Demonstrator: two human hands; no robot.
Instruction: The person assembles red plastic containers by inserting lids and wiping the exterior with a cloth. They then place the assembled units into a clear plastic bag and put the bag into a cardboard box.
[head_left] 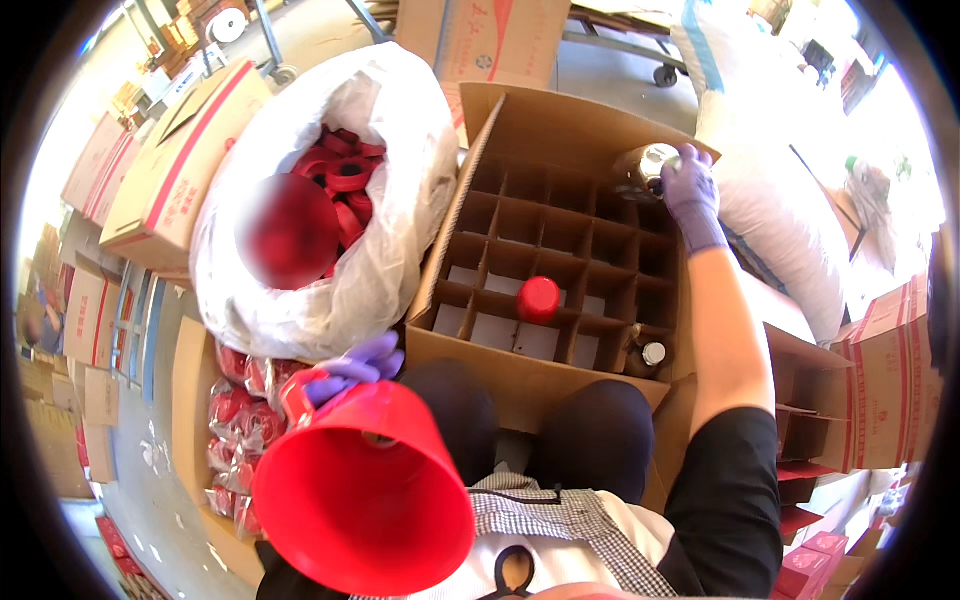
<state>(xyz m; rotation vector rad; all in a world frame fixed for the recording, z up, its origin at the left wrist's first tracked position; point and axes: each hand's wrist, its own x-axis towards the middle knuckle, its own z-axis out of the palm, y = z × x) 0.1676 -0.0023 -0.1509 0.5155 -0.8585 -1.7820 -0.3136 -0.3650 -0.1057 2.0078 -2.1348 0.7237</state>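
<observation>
One red plastic cone [365,490] in the left hand [350,372], one glass bottle [638,168] in the right [692,192].
Nearest, the left grip grasps the cone, mouth toward the wearer; beside it, an open box [188,410] holds wrapped red pieces [240,415], too many to count. In one divided carton [515,362] stand one white-capped bottle [645,357] and one red-topped item [539,299]; left of it, one white bag [235,318] holds uncounted red rings [350,172]. The right grip grasps its bottle over the carton's far right corner; beyond, more cartons [500,45] stand on grey floor [605,72].
</observation>
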